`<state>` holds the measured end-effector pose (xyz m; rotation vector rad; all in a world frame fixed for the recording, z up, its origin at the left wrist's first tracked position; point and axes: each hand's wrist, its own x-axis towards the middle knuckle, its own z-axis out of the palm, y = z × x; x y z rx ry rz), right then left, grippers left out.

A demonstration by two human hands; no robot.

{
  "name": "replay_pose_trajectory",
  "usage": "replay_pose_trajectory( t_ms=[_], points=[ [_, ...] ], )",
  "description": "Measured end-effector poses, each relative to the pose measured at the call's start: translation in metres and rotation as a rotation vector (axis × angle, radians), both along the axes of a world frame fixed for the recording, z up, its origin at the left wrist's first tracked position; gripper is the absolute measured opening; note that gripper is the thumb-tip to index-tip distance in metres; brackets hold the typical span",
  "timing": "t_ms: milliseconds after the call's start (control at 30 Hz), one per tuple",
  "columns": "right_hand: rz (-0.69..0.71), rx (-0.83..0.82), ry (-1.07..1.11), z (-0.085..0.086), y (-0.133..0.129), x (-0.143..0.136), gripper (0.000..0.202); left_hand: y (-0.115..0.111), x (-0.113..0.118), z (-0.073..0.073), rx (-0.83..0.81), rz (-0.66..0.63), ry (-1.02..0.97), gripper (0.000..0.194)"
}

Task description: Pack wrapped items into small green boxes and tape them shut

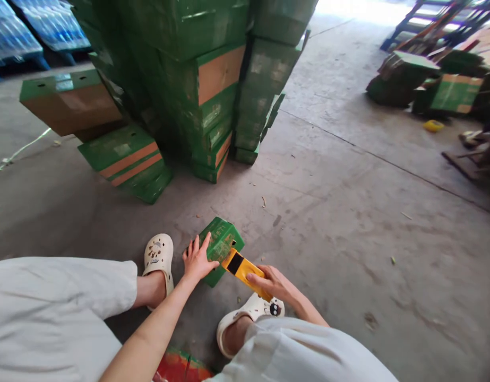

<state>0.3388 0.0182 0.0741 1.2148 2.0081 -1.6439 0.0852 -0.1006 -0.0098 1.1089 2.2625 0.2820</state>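
A small green cardboard box (223, 233) with worn brown patches sits on the floor between my feet. My left hand (198, 260) lies on its left side, fingers spread and touching the cardboard. In my right hand (274, 284) is a flat yellow tool (245, 269) with a black patch near its front end; my fingers are closed round its rear part. The tool's front end meets the box's right side by a dark hole. What kind of tool it is, I cannot tell.
A tall stack of green cartons (216, 116) stands ahead, with tilted cartons (125, 154) at its left. Wrapped bottles (14, 37) stand far left. More boxes (455, 93) and a yellow tape roll (433, 126) lie at right. A red-and-green surface (177, 367) shows below me.
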Motion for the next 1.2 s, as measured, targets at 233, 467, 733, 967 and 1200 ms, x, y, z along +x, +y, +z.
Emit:
replay_pose_trajectory(
  t_ms=[233,467,733,967,1200],
  points=[
    [-0.139,-0.169,0.127,-0.008,-0.019,0.003,0.075,0.002,0.0,0.007,-0.018,-0.011,0.001,0.112],
    [-0.32,-0.355,0.158,-0.047,-0.005,0.005,0.075,0.006,-0.008,0.009,-0.096,-0.021,-0.009,0.114],
    [-0.352,-0.431,0.187,-0.054,0.002,-0.014,0.072,0.011,-0.026,0.013,-0.147,-0.005,-0.081,0.116],
    [-0.189,-0.27,0.16,-0.029,-0.007,0.009,0.07,0.01,-0.013,0.01,-0.116,-0.044,-0.044,0.118],
    [-0.241,-0.131,0.121,0.0,-0.038,0.02,0.073,0.007,0.004,0.012,-0.099,-0.072,-0.002,0.119]
  ],
)
